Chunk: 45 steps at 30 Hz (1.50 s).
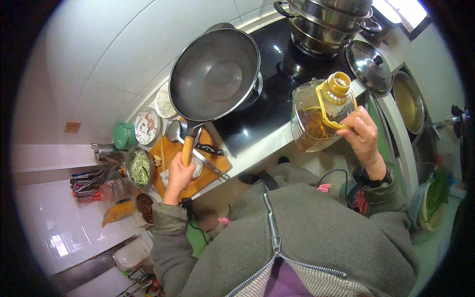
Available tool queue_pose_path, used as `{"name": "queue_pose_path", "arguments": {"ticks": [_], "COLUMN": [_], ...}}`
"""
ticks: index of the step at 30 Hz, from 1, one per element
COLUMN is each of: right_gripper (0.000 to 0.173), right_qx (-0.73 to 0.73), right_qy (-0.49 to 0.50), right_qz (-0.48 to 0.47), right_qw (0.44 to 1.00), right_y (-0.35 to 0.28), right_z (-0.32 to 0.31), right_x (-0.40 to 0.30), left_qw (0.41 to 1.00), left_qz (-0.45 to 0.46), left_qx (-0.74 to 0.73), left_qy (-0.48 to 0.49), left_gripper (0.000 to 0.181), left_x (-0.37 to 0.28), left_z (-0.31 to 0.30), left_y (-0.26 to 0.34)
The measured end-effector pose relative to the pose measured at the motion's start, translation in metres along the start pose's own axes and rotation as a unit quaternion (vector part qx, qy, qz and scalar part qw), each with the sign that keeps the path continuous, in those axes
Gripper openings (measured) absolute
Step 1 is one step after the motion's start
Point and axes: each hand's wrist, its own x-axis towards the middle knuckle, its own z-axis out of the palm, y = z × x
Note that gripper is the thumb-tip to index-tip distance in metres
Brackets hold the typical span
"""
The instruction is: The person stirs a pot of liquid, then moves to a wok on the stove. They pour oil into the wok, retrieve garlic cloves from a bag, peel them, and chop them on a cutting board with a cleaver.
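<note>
My left hand (180,172) grips the wooden handle (188,148) of a dark wok (222,70) over the left side of the black cooktop (274,89). The wok's inside looks bare, with a faint sheen at its bottom. In my right hand (360,131) is the yellow handle of a large clear plastic oil jug (315,118), held in front of the counter edge. Amber liquid fills part of the jug, and its yellow neck (338,83) points up with no cap on it. Beneath the wok handle lie a metal spatula (213,169) and a black-handled knife (209,149) on a wooden cutting board (219,161).
A stacked steel steamer (326,26) stands on the cooktop's far side, with a pot lid (369,67) beside it. Left of the board are a bowl of shredded green vegetable (140,169), a patterned plate (147,126) and a green container (124,135). A metal basin (408,102) sits at right.
</note>
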Motion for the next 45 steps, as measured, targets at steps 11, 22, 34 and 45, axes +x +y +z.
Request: {"name": "queue_pose_path", "arguments": {"ticks": [11,22,34,45], "right_gripper": [0.023,0.023,0.023,0.026], "right_qx": [0.004,0.009,0.006,0.0], "right_qy": [0.012,0.009,0.014,0.013], "right_qz": [0.017,0.007,0.004,0.006], "right_qw": [1.0,1.0,1.0,1.0], "right_y": [0.001,0.002,0.001,0.002], "right_z": [0.002,0.0,0.001,-0.001], "right_x": [-0.002,-0.004,-0.005,-0.007], "left_qw": [0.936,0.913,0.899,0.963], "left_qz": [0.081,0.103,0.109,0.102], "left_qx": [0.313,0.359,0.381,0.181], "left_qy": [0.143,0.164,0.187,0.17], "left_gripper": [0.032,0.03,0.029,0.024], "left_x": [-0.008,-0.005,0.003,-0.031], "left_z": [-0.036,-0.036,-0.037,-0.047], "left_y": [0.045,0.065,0.055,0.065]}}
